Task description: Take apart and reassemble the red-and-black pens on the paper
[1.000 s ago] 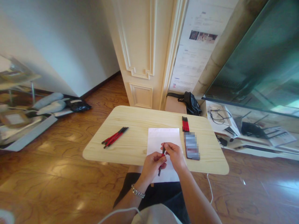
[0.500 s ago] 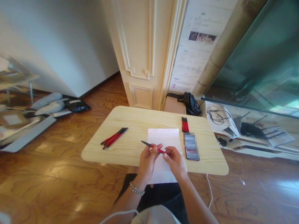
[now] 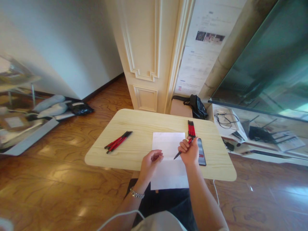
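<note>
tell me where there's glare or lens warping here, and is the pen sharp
Head view: glare patches shine on the wood floor lower left; the wide lens slants the door frame and stretches the corners; the pen in the right hand is sharp.

Surface [image 3: 134, 125]: pale wood, visible grain, matt.
Sheet [image 3: 168, 144]: white paper, smooth, matt.
Pen [image 3: 184, 148] in the right hand [image 3: 190, 153]: red and black, plastic by its look, slight sheen.
Loose pens [image 3: 118, 141]: same finish.
Phone [image 3: 201, 154]: black, glossy face.
Bracelet [image 3: 137, 193]: linked metal, shiny.
Floor [image 3: 60, 179]: brown wood, polished, glossy.
Bag [image 3: 197, 106]: black cloth, matt.
</note>
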Available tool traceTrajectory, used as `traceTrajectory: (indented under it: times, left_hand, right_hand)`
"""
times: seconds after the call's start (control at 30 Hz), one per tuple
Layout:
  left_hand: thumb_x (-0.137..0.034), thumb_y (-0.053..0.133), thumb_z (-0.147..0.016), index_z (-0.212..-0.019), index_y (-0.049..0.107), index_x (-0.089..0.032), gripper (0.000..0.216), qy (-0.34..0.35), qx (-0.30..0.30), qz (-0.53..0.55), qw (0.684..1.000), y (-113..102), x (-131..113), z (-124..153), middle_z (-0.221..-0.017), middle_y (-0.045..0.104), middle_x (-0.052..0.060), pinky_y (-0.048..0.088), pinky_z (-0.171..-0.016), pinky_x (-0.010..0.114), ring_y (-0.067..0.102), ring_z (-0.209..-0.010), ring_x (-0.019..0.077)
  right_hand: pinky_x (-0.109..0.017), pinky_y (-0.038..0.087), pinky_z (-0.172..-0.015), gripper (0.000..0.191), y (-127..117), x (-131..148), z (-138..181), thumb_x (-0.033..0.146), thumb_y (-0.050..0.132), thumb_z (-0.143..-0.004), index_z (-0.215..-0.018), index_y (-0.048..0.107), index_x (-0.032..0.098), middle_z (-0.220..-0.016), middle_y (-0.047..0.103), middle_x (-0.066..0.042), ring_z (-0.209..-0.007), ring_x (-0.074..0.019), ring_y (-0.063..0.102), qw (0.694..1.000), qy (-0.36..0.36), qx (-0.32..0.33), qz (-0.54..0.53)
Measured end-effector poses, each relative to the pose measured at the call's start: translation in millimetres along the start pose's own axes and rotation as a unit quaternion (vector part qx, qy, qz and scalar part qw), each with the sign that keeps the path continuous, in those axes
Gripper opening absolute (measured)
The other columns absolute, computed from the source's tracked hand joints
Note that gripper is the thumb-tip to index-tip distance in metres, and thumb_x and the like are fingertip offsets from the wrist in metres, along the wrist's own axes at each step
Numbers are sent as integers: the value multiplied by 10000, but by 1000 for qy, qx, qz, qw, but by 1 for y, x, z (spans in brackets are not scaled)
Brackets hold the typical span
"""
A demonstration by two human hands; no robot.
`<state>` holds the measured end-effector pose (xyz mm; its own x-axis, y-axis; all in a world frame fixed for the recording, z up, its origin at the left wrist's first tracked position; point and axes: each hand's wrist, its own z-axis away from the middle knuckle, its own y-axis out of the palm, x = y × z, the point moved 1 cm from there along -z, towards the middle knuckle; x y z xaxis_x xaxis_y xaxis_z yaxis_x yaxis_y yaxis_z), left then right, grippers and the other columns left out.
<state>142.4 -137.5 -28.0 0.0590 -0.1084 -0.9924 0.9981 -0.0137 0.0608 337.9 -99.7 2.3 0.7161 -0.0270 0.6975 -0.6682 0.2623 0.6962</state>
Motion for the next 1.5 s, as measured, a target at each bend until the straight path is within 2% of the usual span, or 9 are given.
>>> traceTrajectory:
  times: [0.2, 0.37, 0.47, 0.77, 0.93, 1.03, 1.2, 1.37, 1.5]
  left_hand:
    - [-325, 666, -737, -943, 698, -226, 230, 77, -18, -165, 983, -28, -9, -17, -879, 702, 44, 490, -724, 304, 637, -748, 193]
    - [-253, 588, -806, -981, 686, -233, 202, 213, 11, -335, 918, -37, -6, -38, -986, 685, 65, 441, -894, 398, 591, -952, 246]
    - [-208, 548, -830, -1051, 669, -212, 252, 256, 46, -386, 885, -37, 1, -49, -1091, 666, 76, 409, -948, 437, 548, -1041, 256]
    - [-176, 555, -829, -1118, 647, -209, 305, 264, 60, -449, 852, -33, 12, -47, -1211, 617, 85, 377, -961, 473, 497, -1080, 278]
    - [-186, 567, -828, -1148, 624, -220, 326, 263, 58, -470, 840, -33, 10, -44, -1227, 604, 79, 385, -953, 468, 498, -1081, 270]
    - [-208, 571, -835, -1155, 616, -216, 322, 262, 57, -485, 833, -33, 10, -44, -1260, 582, 73, 388, -957, 459, 492, -1092, 264]
    - [-234, 572, -843, -1169, 608, -213, 328, 259, 54, -498, 826, -34, 11, -44, -1282, 563, 76, 389, -957, 455, 476, -1116, 268]
    - [-245, 572, -844, -1175, 605, -208, 335, 255, 57, -496, 828, -34, 10, -44, -1271, 568, 80, 382, -956, 459, 475, -1112, 273]
    - [-248, 576, -842, -1181, 598, -204, 343, 248, 60, -493, 832, -35, 10, -44, -1271, 567, 83, 377, -956, 456, 472, -1112, 269]
  right_hand:
    - [-212, 158, -358, 272, -6, -4, -10, 476, 539, -799, -698, 521, 223, -478, 266, 86, -380, -77, 179, 998, 34, 8, -57]
    - [-209, 167, -362, 305, -4, -7, -15, 518, 527, -797, -715, 533, 224, -485, 296, 83, -380, -73, 194, 996, 41, 23, -71]
    - [-209, 164, -352, 327, -5, -8, -18, 533, 513, -804, -696, 525, 224, -478, 276, 85, -378, -75, 179, 999, 37, 4, -39]
    - [-200, 280, -348, 350, 9, -22, -33, 550, 633, -747, -751, 599, 202, -639, 541, 5, -470, -78, 423, 998, 64, -4, -3]
    - [-232, 379, -409, 581, 16, -49, -43, 714, 412, -784, -630, 589, 183, -572, 586, -29, -493, -129, 537, 989, 60, -68, 113]
    - [-218, 339, -373, 657, 18, -64, -46, 741, 342, -790, -705, 643, 163, -480, 562, -26, -402, -124, 513, 975, 64, -80, 197]
    - [-258, 475, -469, 688, 23, -81, -45, 736, 342, -796, -892, 678, 144, -614, 674, -100, -542, -186, 648, 971, 143, -45, 186]
    - [-251, 481, -473, 615, 25, -87, -44, 704, 440, -779, -881, 671, 143, -660, 689, -111, -576, -193, 663, 971, 129, -42, 195]
    - [-213, 443, -471, 389, 25, -93, -47, 516, 707, -663, -804, 629, 162, -640, 665, -42, -538, -136, 613, 974, 77, -18, 211]
